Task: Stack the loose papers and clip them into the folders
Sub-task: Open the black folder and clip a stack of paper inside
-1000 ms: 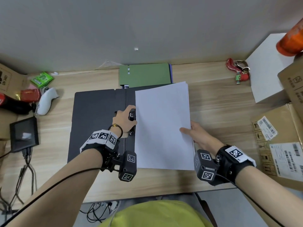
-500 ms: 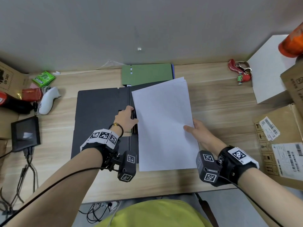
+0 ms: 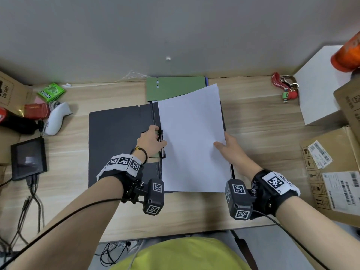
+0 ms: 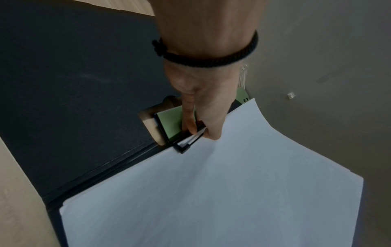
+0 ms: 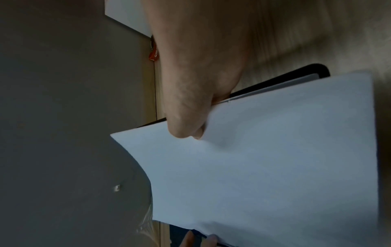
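A black folder [image 3: 118, 145] lies open on the desk. A stack of white papers [image 3: 191, 137] lies tilted over its right half, far corner lifted. My left hand [image 3: 153, 139] grips the black clip [image 3: 162, 145] at the folder's spine, thumb on the papers' left edge; in the left wrist view the fingers [image 4: 191, 120] curl round the clip [image 4: 186, 143] beside the papers [image 4: 211, 192]. My right hand [image 3: 228, 147] pinches the stack's right edge, thumb on top [image 5: 186, 127]. A green folder [image 3: 175, 87] lies behind, against the wall.
A white controller [image 3: 57, 119], green packet [image 3: 51, 92], red items and a small black screen [image 3: 28, 158] with cables sit left. A red keychain [image 3: 285, 86], white box [image 3: 321, 84] and cardboard boxes [image 3: 335, 172] crowd the right. Bare wood shows at the desk's front edge.
The paper stack has slid left and further onto the folder's right half, rotating slightly. My right hand moved with it; my left hand stays at the clip.
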Demonstrator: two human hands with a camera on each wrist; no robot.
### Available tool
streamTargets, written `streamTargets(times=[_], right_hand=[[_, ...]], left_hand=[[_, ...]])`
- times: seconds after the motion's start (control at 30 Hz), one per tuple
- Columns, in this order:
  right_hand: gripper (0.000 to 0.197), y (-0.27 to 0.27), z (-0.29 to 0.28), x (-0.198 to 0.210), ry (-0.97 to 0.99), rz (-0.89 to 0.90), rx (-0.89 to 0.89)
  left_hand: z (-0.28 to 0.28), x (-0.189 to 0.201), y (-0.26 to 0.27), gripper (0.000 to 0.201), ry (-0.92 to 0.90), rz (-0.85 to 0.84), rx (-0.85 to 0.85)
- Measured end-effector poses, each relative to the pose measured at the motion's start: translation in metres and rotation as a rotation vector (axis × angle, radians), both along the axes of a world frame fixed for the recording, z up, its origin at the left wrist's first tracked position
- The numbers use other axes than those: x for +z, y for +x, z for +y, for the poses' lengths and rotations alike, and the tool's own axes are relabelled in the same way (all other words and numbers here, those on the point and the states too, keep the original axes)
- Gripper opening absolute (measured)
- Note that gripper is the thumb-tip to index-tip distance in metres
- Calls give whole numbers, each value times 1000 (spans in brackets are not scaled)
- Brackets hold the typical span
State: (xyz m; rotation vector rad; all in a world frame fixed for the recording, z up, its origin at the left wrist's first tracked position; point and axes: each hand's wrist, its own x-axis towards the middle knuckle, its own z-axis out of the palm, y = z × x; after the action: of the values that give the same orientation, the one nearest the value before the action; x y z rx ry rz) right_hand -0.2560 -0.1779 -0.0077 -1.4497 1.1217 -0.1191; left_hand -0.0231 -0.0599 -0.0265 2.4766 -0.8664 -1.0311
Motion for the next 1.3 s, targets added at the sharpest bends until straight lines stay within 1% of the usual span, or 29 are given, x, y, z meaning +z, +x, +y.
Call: streamTargets(times=[0.1,0.17,0.27,0.33,0.57,0.77,0.87,1.0,1.1,1.3], right_hand=[[46,-1,-4,1,-5,27,31],[45,-3,-6,1,-5,39,29],[41,-4,-8,0,-20,49,-6],[40,-3,-9,-1,-28,48,-22],[42,0,-9,3,-36,17,-30],[46,-4,-7,9,-29,-24,39],[48,-6,-5,10,-26,-46,54],[48,0,-1,12,-68,-40,85],[47,9,-1,12,-109,-13,51],[50,15,-6,10,-98,36,87]], left_hand=[[2,4,-2,59,-69,3,-21],[3,5,-3,60,-90,-30,-95],[2,3,-1,55,-60,-82,-191],[2,1,0,49,-38,-86,-208],[-1,-5,2,44,-13,-65,-151],[-5,-6,5,44,17,-62,-181],[-8,-5,7,45,41,-59,-169],[-8,-6,6,49,47,-63,-143],[-8,-5,6,57,46,-57,-86],[-7,-7,6,61,46,-67,-54]])
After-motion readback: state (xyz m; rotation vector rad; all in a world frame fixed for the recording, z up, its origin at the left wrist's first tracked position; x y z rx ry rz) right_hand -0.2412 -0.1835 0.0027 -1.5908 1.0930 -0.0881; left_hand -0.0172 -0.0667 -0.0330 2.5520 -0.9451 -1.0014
